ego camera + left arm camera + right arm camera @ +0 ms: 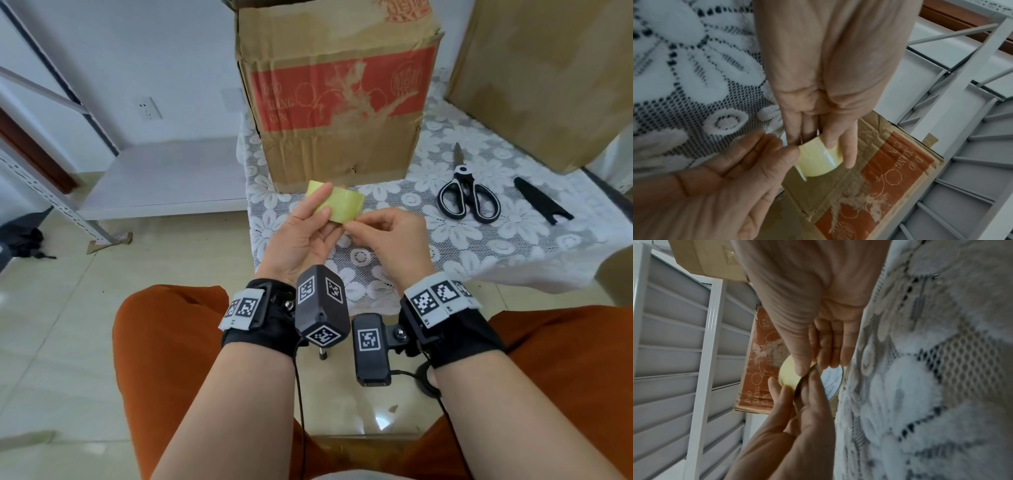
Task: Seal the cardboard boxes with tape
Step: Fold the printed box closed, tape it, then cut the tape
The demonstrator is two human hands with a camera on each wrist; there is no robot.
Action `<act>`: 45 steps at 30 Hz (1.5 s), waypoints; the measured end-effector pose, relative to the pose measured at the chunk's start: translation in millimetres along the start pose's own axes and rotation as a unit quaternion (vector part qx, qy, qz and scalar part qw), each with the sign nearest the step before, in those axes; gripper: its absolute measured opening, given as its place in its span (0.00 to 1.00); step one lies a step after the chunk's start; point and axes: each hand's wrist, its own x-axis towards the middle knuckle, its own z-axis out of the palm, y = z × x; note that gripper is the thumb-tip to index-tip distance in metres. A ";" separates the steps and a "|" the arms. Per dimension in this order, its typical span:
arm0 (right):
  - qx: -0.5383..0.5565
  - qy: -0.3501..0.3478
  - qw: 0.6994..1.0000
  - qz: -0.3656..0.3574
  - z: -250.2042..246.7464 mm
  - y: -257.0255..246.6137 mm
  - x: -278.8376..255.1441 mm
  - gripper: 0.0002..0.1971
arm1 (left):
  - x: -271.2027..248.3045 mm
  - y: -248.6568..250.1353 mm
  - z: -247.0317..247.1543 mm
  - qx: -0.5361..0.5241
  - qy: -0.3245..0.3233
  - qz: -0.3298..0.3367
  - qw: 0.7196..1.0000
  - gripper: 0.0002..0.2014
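A roll of pale yellow tape (346, 205) is held just above the table's near edge. My left hand (320, 207) grips it, thumb across its outer face. My right hand (358, 226) pinches the tape's loose end at the roll's right edge. In the left wrist view, my left fingers (838, 141) curl round the tape roll (818, 162) while the right hand's thumb and finger (789, 151) nip its edge. The right wrist view shows the tape roll (788, 374) under my right thumb (801, 365). A worn cardboard box with a red panel (342, 85) stands upright behind the roll.
A second, plain cardboard box (548, 75) stands at the back right. Black-handled scissors (467, 195) and a black sheath (541, 200) lie on the lace-covered table (479, 246) to the right. A white metal shelf (154, 178) is on the left.
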 end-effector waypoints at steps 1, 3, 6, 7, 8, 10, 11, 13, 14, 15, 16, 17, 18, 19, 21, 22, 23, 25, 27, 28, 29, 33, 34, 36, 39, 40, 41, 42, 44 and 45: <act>-0.006 0.010 1.000 -0.005 1.6 0.9 -0.8 0.05 | -0.4 -1.2 0.2 0.011 0.006 -0.004 1.000 0.15; -0.013 0.029 0.999 -0.011 4.8 3.4 -3.3 0.05 | -1.0 -3.2 0.4 0.021 0.021 -0.007 1.000 0.15; -0.023 0.047 0.998 -0.018 8.2 3.6 -6.2 0.08 | -0.7 -4.6 -1.2 0.009 0.035 -0.006 0.999 0.20; -0.024 0.047 0.998 -0.017 8.6 3.3 -6.2 0.08 | -1.0 -4.5 -1.7 0.007 0.035 -0.006 0.999 0.22; -0.022 0.044 0.999 -0.015 8.3 2.8 -5.8 0.08 | -1.2 -4.2 -2.3 0.008 0.033 -0.008 0.999 0.24; -0.005 0.034 0.999 -0.003 6.8 2.4 -4.7 0.06 | -2.0 -3.2 -2.7 0.013 0.030 -0.011 0.999 0.25; 0.004 0.028 1.000 0.005 6.2 2.1 -4.5 0.05 | -2.4 -3.0 -2.5 0.015 0.030 -0.012 0.999 0.25; 0.007 0.016 1.000 0.014 5.0 1.9 -4.7 0.03 | -2.4 -3.7 -3.0 0.018 0.028 -0.014 0.999 0.26; 0.003 0.009 1.000 0.017 4.8 1.9 -5.0 0.03 | -2.4 -4.0 -3.3 0.020 0.028 -0.016 0.999 0.26; -0.001 0.002 1.000 0.018 4.6 1.9 -5.4 0.04 | -2.5 -4.1 -3.9 0.021 0.029 -0.018 0.999 0.26; -0.007 -0.004 1.000 0.017 4.1 2.0 -5.6 0.04 | -2.3 -4.1 -4.8 0.020 0.030 -0.020 0.999 0.26; -0.012 -0.011 1.000 0.015 3.8 2.7 -5.5 0.03 | -2.1 -4.1 -5.8 0.020 0.030 -0.022 0.999 0.25; -0.016 -0.017 1.000 0.012 3.3 3.2 -5.5 0.03 | -2.2 -3.5 -6.7 0.019 0.031 -0.024 0.999 0.24; -0.018 -0.022 1.000 0.007 3.1 3.9 -5.7 0.02 | -2.4 -3.0 -7.3 0.019 0.031 -0.026 0.999 0.23; -0.021 -0.027 0.999 -0.004 2.5 5.0 -6.3 0.01 | -2.3 -2.4 -8.1 0.014 0.031 -0.029 0.999 0.22; -0.021 -0.027 0.999 -0.007 2.3 5.7 -6.6 0.01 | -2.3 -2.0 -7.6 0.010 0.031 -0.029 0.999 0.21; -0.015 -0.025 1.000 -0.008 2.0 6.4 -6.9 0.02 | -2.4 -1.3 -7.0 0.003 0.030 -0.029 0.999 0.19; 0.016 -0.020 1.000 -0.003 1.0 7.9 -7.0 0.04 | -2.0 -0.7 -6.4 -0.019 0.031 -0.024 0.999 0.16; 0.053 -0.018 0.998 0.004 -0.1 7.9 -6.4 0.05 | -1.5 -0.3 -6.7 -0.031 0.039 -0.018 0.999 0.14; 0.062 -0.020 0.998 0.006 -0.8 7.1 -5.8 0.05 | -1.7 -0.1 -6.8 -0.030 0.040 -0.017 0.999 0.12; 0.062 -0.021 0.998 0.009 -1.7 6.0 -5.1 0.06 | -1.9 -0.2 -7.0 -0.025 0.039 -0.018 0.999 0.11; 0.020 -0.009 1.000 0.014 -5.4 0.6 -0.3 0.17 | -2.9 0.6 -6.6 0.016 0.024 -0.027 0.999 0.09; 0.007 -0.006 1.000 0.014 -6.8 -0.6 1.5 0.19 | -3.1 1.3 -6.6 0.023 0.020 -0.028 0.999 0.09; -0.011 -0.023 1.000 0.011 -9.5 -3.3 4.0 0.20 | -3.7 3.1 -7.4 0.024 0.008 -0.029 0.999 0.07; -0.033 -0.064 0.997 -0.009 -13.6 -7.0 5.6 0.18 | -4.7 5.3 -7.1 0.016 -0.005 -0.032 0.999 0.05; -0.041 -0.072 0.996 -0.020 -14.6 -8.0 5.6 0.17 | -4.6 5.9 -6.7 0.018 -0.006 -0.030 0.999 0.06; -0.049 -0.078 0.995 -0.030 -15.0 -8.5 5.4 0.16 | -4.0 6.3 -6.5 0.021 -0.005 -0.029 0.999 0.08; -0.058 -0.082 0.994 -0.038 -15.1 -8.5 5.6 0.14 | -3.5 6.9 -6.1 0.022 -0.005 -0.028 0.999 0.10; -0.076 -0.088 0.992 -0.052 -15.1 -8.4 5.8 0.12 | -3.0 7.4 -5.2 0.015 -0.001 -0.031 0.999 0.10; -0.083 -0.089 0.991 -0.057 -14.9 -7.9 6.0 0.11 | -2.8 7.4 -5.1 0.010 0.002 -0.032 0.999 0.10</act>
